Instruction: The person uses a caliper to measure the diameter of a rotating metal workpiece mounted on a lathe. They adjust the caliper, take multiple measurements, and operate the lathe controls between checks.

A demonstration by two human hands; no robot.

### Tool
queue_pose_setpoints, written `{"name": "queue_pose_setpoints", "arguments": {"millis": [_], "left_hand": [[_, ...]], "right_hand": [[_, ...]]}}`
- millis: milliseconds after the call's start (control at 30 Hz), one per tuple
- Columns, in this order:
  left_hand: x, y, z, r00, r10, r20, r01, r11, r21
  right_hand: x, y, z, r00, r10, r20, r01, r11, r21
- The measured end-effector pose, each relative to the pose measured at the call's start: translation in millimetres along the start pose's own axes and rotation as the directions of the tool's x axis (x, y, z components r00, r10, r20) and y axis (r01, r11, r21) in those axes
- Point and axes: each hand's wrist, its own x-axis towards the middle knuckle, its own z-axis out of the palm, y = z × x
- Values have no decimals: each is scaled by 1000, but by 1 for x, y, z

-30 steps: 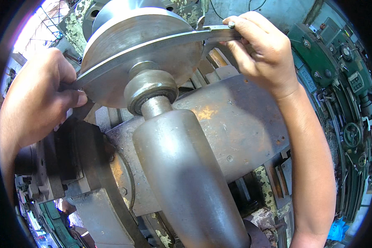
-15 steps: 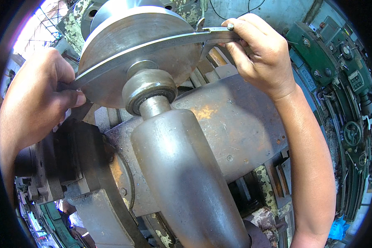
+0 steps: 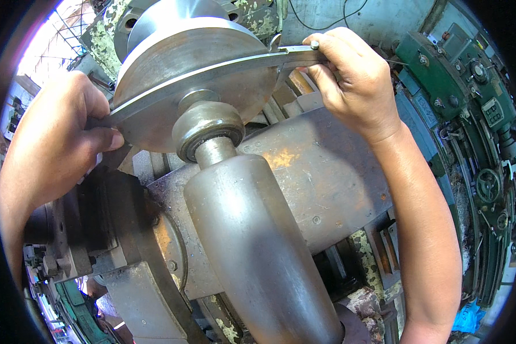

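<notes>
A long steel caliper [image 3: 299, 54] lies across the face of a round metal disc [image 3: 243, 94] mounted in a lathe. Its left end is pinched by my left hand [image 3: 60, 137], thumb pressed near the disc's left edge. At the other end my right hand [image 3: 355, 80] grips the sliding part, with the thumb and forefinger beside a small screw knob [image 3: 314, 45]. One jaw points down by the disc's right edge; the jaw at the left is mostly hidden by my hand. A revolving centre [image 3: 209, 131] presses against the middle of the disc.
The thick tailstock quill [image 3: 249, 229] runs toward me beneath my arms. Below it lies a flat, rust-stained metal plate [image 3: 332, 178]. Dark tool-post blocks [image 3: 112, 218] stand at left. Another green machine [image 3: 458, 74] with knobs and a handwheel is at right, and a blue plastic bag [image 3: 469, 316] below it.
The right end of the caliper and my right hand have shifted slightly down and left. My left hand has moved a little to the right. Both keep their hold.
</notes>
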Motion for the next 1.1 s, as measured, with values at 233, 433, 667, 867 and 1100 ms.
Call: {"name": "queue_pose_setpoints", "arguments": {"millis": [233,433,667,867,1100], "left_hand": [[-3,5,-2,998,64,-17,-63,998,31],[3,-1,-4,994,83,68,-88,994,64],[2,-3,-4,992,112,54,-115,992,59],[2,2,-5,993,106,60,-110,991,73],[2,5,-5,997,44,69,-48,997,60]], "right_hand": [[0,0,1,1000,8,-20,-8,1000,17],[0,2,2,1000,8,-16,-8,999,43],[-1,1,1,1000,14,-5,-14,999,44],[-3,2,2,1000,16,-3,-16,999,52],[-2,1,0,1000,20,6,-20,1000,21]]}}
